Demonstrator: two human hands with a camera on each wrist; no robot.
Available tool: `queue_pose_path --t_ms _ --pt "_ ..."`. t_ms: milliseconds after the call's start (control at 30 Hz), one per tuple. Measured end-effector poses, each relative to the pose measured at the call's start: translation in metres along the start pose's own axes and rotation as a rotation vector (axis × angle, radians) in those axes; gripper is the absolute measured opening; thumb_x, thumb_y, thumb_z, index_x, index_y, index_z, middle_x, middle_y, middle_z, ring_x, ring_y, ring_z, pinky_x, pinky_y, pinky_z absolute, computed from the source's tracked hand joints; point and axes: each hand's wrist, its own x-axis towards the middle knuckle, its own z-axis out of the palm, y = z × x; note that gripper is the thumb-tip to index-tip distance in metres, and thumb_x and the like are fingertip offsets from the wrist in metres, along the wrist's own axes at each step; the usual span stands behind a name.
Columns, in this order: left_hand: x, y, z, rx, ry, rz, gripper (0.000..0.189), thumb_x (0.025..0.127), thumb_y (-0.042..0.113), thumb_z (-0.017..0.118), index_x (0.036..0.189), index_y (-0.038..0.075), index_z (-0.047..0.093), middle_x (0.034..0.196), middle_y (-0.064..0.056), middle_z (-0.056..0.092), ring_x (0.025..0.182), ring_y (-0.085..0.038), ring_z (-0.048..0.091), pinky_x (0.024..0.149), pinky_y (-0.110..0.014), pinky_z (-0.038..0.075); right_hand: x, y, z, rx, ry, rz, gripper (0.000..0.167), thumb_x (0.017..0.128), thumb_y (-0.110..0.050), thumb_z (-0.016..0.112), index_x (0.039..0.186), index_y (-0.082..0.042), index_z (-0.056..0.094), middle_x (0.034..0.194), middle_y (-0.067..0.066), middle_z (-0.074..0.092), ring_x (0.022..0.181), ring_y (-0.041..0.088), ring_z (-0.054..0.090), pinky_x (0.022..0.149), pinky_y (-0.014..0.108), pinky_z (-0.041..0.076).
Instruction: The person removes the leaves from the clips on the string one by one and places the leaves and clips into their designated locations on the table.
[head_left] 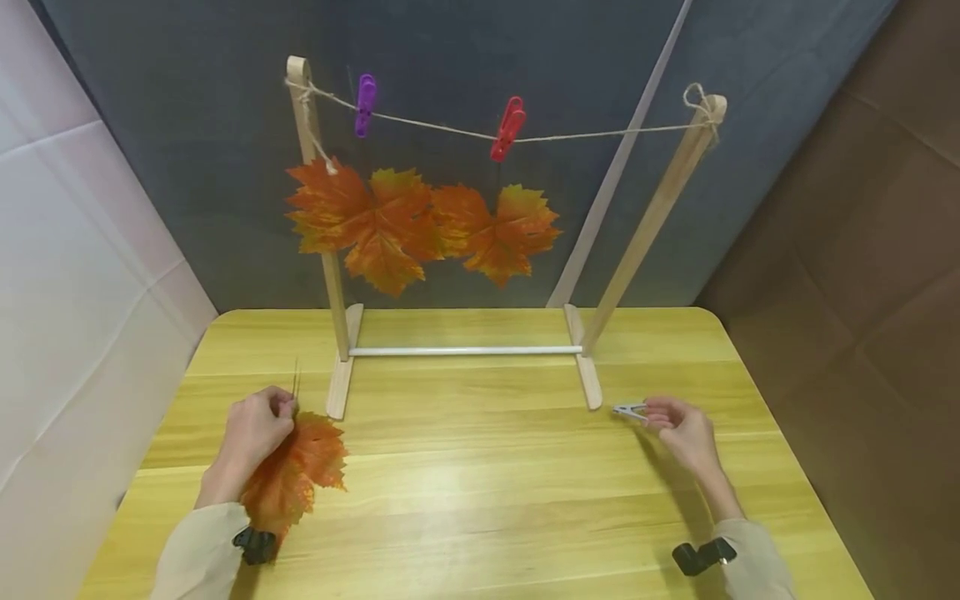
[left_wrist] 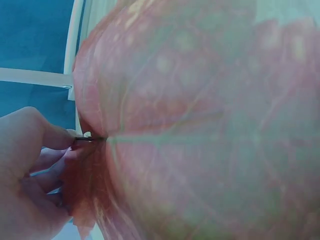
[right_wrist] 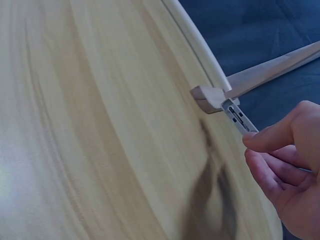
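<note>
At the table's left side my left hand [head_left: 258,429] pinches the thin stem of an orange autumn leaf [head_left: 311,454] between thumb and fingertips. The leaf hangs below the hand, and its veined face fills most of the left wrist view. Over the right side my right hand [head_left: 684,429] holds a pale grey clothespin [head_left: 628,411] by its end, the other end pointing left toward the stand's foot. Two more orange-yellow leaves hang from a string [head_left: 442,127]: the larger one [head_left: 382,225] under a purple clothespin [head_left: 365,106], the smaller one [head_left: 506,229] under a red clothespin [head_left: 508,129].
A wooden stand with a left post [head_left: 333,292], a right post [head_left: 652,225] and a white crossbar [head_left: 465,351] stands at the back of the wood-grain table [head_left: 465,500]. Its feet reach forward between my hands. Dark cloth [head_left: 465,50] hangs behind.
</note>
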Motion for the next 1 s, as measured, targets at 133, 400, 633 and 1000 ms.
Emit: queue_pose_path --t_ms 133,400,633,1000 --pt "0.004 -0.003 0.003 0.009 0.002 0.004 0.017 0.092 0.008 0.063 0.095 -0.007 0.069 0.077 -0.014 0.069 0.067 -0.023 0.058 0.059 -0.032 0.043 0.002 0.005 0.006 0.021 -0.019 0.019 0.040 0.082 0.013 0.059 0.120 0.011 0.066 0.111 0.028 0.072 0.084 0.005 0.067 0.071 0.015 0.056" --pt "0.008 -0.007 0.008 0.006 0.021 0.003 0.015 0.090 0.006 0.065 0.093 -0.009 0.069 0.075 -0.015 0.067 0.066 -0.023 0.057 0.058 -0.031 0.043 0.006 0.015 0.015 0.000 -0.051 0.043 0.039 0.083 0.007 0.066 0.122 0.009 0.065 0.113 0.027 0.071 0.088 0.011 0.068 0.069 0.017 0.056" --pt "0.010 -0.008 0.006 0.008 0.038 0.009 0.015 0.090 0.006 0.065 0.094 -0.009 0.069 0.075 -0.015 0.068 0.067 -0.023 0.058 0.058 -0.031 0.044 0.009 0.015 0.017 -0.147 0.003 -0.021 0.033 0.085 0.002 0.072 0.118 0.005 0.069 0.109 0.023 0.073 0.093 0.026 0.072 0.071 0.013 0.054" --pt "0.007 -0.007 0.001 0.006 0.050 0.013 0.018 0.090 0.006 0.064 0.099 -0.009 0.068 0.082 -0.019 0.067 0.071 -0.027 0.058 0.061 -0.034 0.044 0.007 0.012 0.014 -0.193 0.006 -0.034 0.035 0.083 0.005 0.071 0.118 0.006 0.069 0.111 0.024 0.073 0.095 0.029 0.071 0.073 0.012 0.054"
